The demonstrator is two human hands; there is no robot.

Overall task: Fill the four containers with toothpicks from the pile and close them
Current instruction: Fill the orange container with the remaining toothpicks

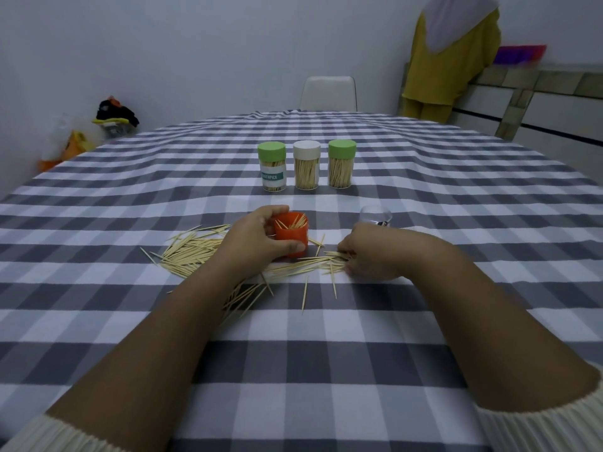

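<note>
My left hand (pixel 257 236) grips an open orange container (pixel 291 234) that stands on the checked cloth with a few toothpicks inside. Loose toothpicks (pixel 192 252) lie scattered around and in front of it. My right hand (pixel 365 252) rests on the right part of the pile, fingers curled into the toothpicks (pixel 332 257). Further back stand three closed, filled containers: a green-lidded one with a label (pixel 272 166), a white-lidded one (pixel 306 164) and another green-lidded one (pixel 341 163). A clear piece (pixel 375 214), perhaps a lid, lies behind my right hand.
The grey-and-white checked tablecloth (pixel 130 197) covers the whole table. A white chair (pixel 328 93) stands at the far side. A person in yellow clothing (pixel 453 60) stands at the back right beside a counter. Bags lie on the floor at the left.
</note>
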